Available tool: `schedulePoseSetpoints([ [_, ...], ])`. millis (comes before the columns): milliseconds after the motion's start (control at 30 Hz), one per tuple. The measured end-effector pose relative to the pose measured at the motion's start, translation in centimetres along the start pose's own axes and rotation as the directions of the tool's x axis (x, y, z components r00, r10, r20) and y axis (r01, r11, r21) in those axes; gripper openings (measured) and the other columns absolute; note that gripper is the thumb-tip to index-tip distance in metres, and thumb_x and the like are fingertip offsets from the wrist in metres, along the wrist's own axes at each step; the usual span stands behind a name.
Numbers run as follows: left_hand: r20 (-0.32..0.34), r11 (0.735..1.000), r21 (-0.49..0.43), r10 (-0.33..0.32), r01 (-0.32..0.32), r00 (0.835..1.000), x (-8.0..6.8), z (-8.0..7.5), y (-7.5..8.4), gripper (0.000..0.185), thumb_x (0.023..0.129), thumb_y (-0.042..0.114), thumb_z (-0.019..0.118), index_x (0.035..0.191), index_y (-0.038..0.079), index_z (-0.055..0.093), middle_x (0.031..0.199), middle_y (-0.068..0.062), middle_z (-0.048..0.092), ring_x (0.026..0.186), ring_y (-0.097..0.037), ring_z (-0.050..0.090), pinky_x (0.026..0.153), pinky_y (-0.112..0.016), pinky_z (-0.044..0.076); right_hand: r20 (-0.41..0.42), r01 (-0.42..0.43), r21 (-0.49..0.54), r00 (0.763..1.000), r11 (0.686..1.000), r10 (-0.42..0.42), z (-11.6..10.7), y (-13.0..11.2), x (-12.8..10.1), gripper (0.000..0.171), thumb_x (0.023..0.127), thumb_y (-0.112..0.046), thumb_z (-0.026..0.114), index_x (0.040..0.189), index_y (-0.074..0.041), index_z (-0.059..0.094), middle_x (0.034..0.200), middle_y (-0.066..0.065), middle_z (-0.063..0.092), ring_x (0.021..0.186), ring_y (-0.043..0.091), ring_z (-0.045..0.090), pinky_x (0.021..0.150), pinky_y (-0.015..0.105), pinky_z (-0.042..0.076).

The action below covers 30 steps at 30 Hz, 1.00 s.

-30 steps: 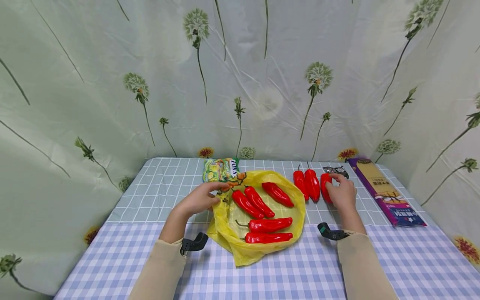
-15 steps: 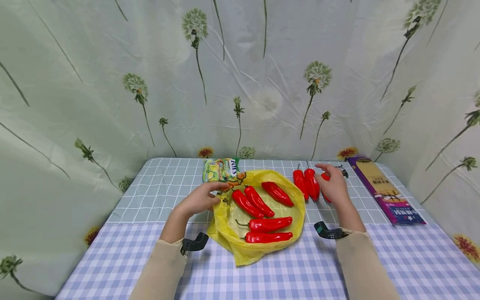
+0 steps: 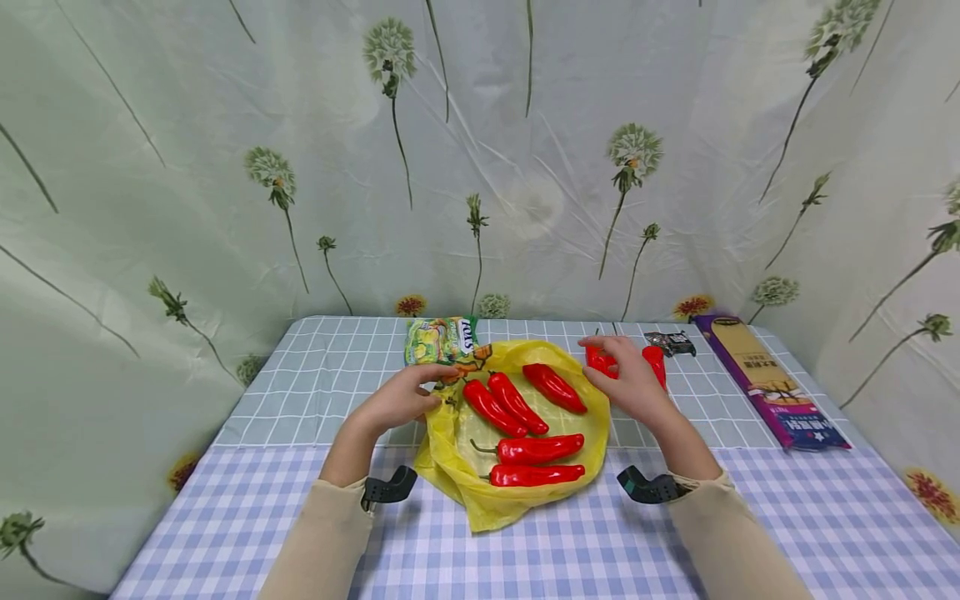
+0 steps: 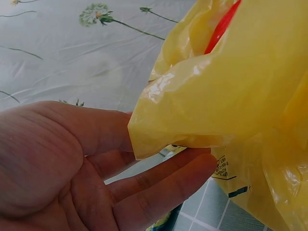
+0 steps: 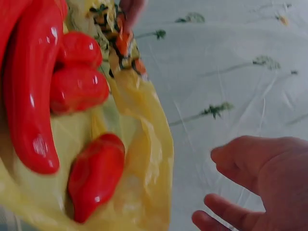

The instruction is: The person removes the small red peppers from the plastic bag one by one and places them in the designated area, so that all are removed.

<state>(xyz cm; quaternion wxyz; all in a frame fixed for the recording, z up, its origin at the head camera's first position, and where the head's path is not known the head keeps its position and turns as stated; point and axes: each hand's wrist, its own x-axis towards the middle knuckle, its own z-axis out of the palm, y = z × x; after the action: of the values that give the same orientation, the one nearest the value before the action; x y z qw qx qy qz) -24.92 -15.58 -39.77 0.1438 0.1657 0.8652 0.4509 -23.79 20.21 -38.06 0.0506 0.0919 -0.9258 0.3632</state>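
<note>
A yellow plastic bag (image 3: pixel 491 508) lies with its mouth rolled wide, several long red peppers (image 3: pixel 540 451) inside it. My left hand (image 3: pixel 397 397) holds the bag's left rim; in the left wrist view the yellow film (image 4: pixel 183 106) passes between thumb and fingers. Just past the bag's right rim, my right hand (image 3: pixel 636 383) hovers over more red peppers (image 3: pixel 602 364), thumb and fingers spread. One pepper (image 3: pixel 655 365) shows behind its knuckles, and another is hidden under the hand. In the right wrist view, that hand (image 5: pixel 284 178) has nothing between its fingers.
A green and yellow snack packet (image 3: pixel 431 341) lies behind the bag. At the back right are a small black packet (image 3: pixel 671 342) and a long purple and gold package (image 3: pixel 768 379). The floral sheet (image 3: pixel 525 208) rises behind the checked tablecloth (image 3: pixel 525 567).
My right hand has left the rightmost pepper and moved left, with its fingers spread, to the peppers nearest the bag. The left hand stays at the rim.
</note>
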Motion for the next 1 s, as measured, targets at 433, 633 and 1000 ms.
schedulePoseSetpoints([
  [433, -0.006, 1.0, 0.019, 0.002, -0.002, 1.0, 0.0, 0.0, 0.0, 0.052, 0.091, -0.001, 0.055, 0.141, 0.01, 0.056, 0.146, -0.016, 0.054, 0.09, -0.022, 0.067, 0.067, -0.033, 0.058, 0.303, 0.186, 0.061, 0.933, 0.981, -0.196, 1.5, -1.8, -1.1, 0.051, 0.085, -0.015, 0.076, 0.134, -0.011, 0.059, 0.133, 0.017, 0.056, 0.119, 0.036, 0.056, 0.091, 0.048, 0.058],
  [633, -0.002, 1.0, 0.004, 0.002, -0.002, 1.0, 0.0, 0.1, 0.0, 0.052, 0.091, -0.002, 0.055, 0.141, 0.01, 0.056, 0.147, -0.017, 0.053, 0.09, -0.021, 0.068, 0.067, -0.032, 0.059, 0.442, 0.208, 0.072, 0.87, 0.976, -0.218, 2.0, -2.1, -1.4, 0.049, 0.086, -0.017, 0.076, 0.132, -0.014, 0.062, 0.127, 0.014, 0.059, 0.113, 0.029, 0.058, 0.088, 0.039, 0.058],
  [1000, -0.003, 1.0, -0.001, -0.005, 0.005, 1.0, 0.0, 0.0, 0.0, 0.051, 0.091, -0.001, 0.055, 0.141, 0.01, 0.056, 0.147, -0.017, 0.053, 0.086, -0.02, 0.066, 0.067, -0.032, 0.059, 0.571, 0.228, 0.104, 0.783, 0.968, -0.246, 2.9, -2.1, -1.4, 0.042, 0.087, -0.016, 0.075, 0.127, -0.017, 0.066, 0.119, 0.005, 0.068, 0.102, 0.022, 0.062, 0.084, 0.032, 0.057],
])
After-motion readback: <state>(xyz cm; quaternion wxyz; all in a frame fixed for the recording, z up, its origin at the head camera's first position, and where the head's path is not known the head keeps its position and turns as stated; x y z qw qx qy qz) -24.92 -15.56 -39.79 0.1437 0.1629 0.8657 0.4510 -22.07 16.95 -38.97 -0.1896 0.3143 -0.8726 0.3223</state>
